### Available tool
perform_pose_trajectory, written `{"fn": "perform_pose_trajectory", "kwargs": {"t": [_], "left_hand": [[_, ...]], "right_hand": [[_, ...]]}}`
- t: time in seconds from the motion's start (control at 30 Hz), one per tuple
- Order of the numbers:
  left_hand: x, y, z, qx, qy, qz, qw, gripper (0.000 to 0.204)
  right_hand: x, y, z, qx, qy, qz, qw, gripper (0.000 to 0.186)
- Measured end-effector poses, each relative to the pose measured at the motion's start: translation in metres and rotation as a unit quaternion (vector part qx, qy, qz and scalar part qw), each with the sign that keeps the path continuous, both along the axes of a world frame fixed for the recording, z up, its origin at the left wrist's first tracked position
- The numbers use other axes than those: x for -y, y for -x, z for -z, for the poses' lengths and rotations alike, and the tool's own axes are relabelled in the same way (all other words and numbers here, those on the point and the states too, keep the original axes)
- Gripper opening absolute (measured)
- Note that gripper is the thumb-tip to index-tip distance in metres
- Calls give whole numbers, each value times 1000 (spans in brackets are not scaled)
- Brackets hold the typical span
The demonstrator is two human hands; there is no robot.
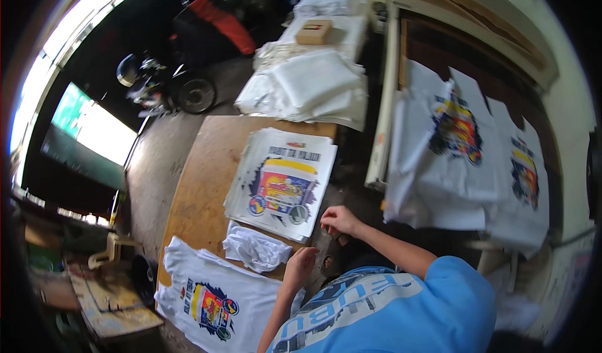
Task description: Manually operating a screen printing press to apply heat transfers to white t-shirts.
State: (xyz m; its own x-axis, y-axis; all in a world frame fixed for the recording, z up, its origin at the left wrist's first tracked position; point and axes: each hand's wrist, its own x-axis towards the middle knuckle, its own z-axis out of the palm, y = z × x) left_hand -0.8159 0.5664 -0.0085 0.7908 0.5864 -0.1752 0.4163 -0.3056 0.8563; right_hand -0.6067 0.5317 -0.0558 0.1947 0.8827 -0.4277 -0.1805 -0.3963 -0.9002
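Head view: cluttered workshop, wooden table [194, 171] before me. From my hands, stack of printed white sheets [282, 187] at 11 o'clock, crumpled white cloth [256, 249] at 9, printed shirt [210, 303] at 8. Right hand [338, 220] curled just beside stack, left hand [301, 264] near its corner; nothing visibly held, can't tell if fingertips meet. My judgement: handle by plain margins, fingers off ink. Dark lettering [295, 153] tops stack's print.
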Motion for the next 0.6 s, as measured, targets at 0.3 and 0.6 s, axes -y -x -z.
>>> {"fn": "perform_pose_trajectory", "kwargs": {"t": [0.3,0.6], "left_hand": [[90,-45,26,10,50,187,981,16],[234,-158,47,-59,95,310,944,23]], "right_hand": [[135,23,-28,116,-28,62,991,16],[370,-67,2,-4,84,111,990,18]]}}
